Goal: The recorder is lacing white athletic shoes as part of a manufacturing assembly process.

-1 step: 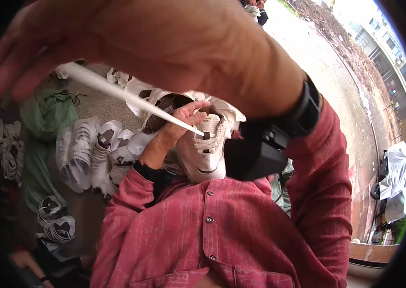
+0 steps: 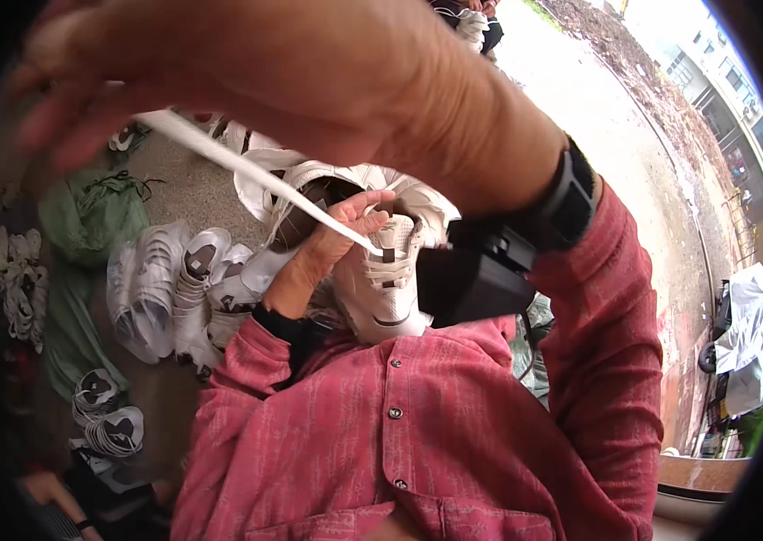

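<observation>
A white lace-up sneaker (image 2: 369,302) rests at my lap, toe toward my red shirt. My left hand (image 2: 335,236) is closed on its side, fingers lying by the tongue. From the sneaker's upper eyelets a white shoelace (image 2: 251,171) runs taut up to the left. My right hand (image 2: 228,77), large and close in the view, reaches across the top with this lace drawn up to it. Its fingers are smeared by motion, and the exact grip is hidden. Just beyond the left hand lies another white shoe (image 2: 314,194) with a dark inside.
Several white shoes (image 2: 190,298) stand on the ground at left, some in clear plastic. A green sack (image 2: 93,212) lies beyond them, with bundled laces (image 2: 12,275) farther left. A black device (image 2: 472,279) hangs below my right wrist. Another person's arm (image 2: 57,496) shows at lower left.
My right hand and forearm have shifted slightly right, and the taut lace has swung a little with them. The left hand stays on the sneaker.
</observation>
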Demonstrator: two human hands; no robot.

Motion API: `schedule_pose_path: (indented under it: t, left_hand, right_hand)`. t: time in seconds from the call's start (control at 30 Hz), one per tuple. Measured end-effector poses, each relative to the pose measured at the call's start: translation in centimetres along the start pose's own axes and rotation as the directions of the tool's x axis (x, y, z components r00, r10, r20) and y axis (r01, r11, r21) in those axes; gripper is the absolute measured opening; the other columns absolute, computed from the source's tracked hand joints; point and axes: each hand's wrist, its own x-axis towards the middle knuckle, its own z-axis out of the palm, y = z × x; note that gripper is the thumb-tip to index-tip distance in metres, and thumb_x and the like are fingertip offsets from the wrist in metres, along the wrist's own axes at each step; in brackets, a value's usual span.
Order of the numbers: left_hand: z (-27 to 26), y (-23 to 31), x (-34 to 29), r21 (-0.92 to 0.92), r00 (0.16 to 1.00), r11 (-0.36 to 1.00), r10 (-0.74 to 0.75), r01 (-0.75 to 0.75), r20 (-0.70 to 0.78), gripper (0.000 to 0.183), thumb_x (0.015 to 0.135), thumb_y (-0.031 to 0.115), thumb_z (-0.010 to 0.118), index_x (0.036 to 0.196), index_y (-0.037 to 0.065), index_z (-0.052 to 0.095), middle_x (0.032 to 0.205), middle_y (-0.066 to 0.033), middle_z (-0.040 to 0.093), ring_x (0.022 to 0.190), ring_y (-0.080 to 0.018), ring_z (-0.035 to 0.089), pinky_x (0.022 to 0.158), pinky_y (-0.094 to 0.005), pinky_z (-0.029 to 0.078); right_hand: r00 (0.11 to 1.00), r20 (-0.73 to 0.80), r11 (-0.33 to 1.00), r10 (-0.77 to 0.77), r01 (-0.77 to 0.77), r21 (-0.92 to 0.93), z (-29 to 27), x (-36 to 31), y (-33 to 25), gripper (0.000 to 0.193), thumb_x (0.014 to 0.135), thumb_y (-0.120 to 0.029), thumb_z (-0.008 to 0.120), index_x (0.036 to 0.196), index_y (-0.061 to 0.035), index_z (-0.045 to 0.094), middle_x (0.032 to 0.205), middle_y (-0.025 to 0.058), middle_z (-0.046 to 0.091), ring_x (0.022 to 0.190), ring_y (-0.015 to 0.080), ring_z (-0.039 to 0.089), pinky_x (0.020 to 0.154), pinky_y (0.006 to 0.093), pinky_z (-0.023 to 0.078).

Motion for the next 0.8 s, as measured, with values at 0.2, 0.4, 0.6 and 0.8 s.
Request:
schedule_pose_path:
  t: [0.2, 0.4, 0.6, 0.8]
  left_hand:
    - [-0.9, -1.1, -1.2, -0.108, 0.994, 0.994, -0.047, 0.036, -0.101, 0.041, 0.096, 0.023, 0.061, 0.131, 0.003, 0.053, 0.107, 0.0007, 0.064, 0.091, -0.0050, 0.060, 0.080, -0.0206, 0.048]
    - [-0.4, -1.4, -1.6, -0.048, 0.964, 0.997, 0.051, -0.066, -0.262, 0.030, 0.095, 0.023, 0.063, 0.116, 0.002, 0.065, 0.102, -0.0010, 0.067, 0.089, -0.0050, 0.060, 0.079, -0.0200, 0.048]
    - [1.0, 2.4, -4.4, 0.063, 0.901, 0.971, 0.237, -0.230, -0.363, 0.027, 0.099, 0.020, 0.055, 0.115, 0.001, 0.064, 0.101, -0.0090, 0.070, 0.094, -0.0160, 0.065, 0.087, -0.0302, 0.052]
    - [3.2, 8.3, -12.4, 0.253, 0.958, 0.955, 0.205, -0.151, -0.201, 0.024, 0.100, 0.014, 0.049, 0.111, -0.002, 0.062, 0.090, -0.0160, 0.071, 0.080, -0.0237, 0.069, 0.090, -0.0377, 0.052]
  right_hand:
    - [0.982, -0.066, 0.829, 0.176, -0.184, -0.529, -4.3, -5.9, 7.7, 0.026, 0.092, -0.015, 0.063, 0.116, -0.0040, 0.062, 0.092, 0.0101, 0.070, 0.081, 0.0122, 0.067, 0.071, 0.0283, 0.053]
    - [0.876, -0.085, 0.808, 0.474, -0.472, -0.352, -4.7, -16.6, 15.3, 0.031, 0.092, -0.021, 0.063, 0.116, -0.0018, 0.061, 0.095, 0.0142, 0.068, 0.088, 0.0210, 0.066, 0.075, 0.0343, 0.051]
    - [0.918, -0.102, 0.922, 0.384, -0.387, -0.011, -4.0, -18.4, 14.4, 0.039, 0.087, -0.012, 0.065, 0.125, -0.0048, 0.058, 0.128, 0.0110, 0.056, 0.114, 0.0198, 0.054, 0.094, 0.0345, 0.044]
    - [0.979, 0.054, 0.867, 0.196, -0.148, -0.475, -3.4, -17.8, 13.3, 0.052, 0.073, -0.008, 0.071, 0.124, -0.0166, 0.061, 0.140, 0.0152, 0.044, 0.125, 0.0375, 0.046, 0.103, 0.0444, 0.039]
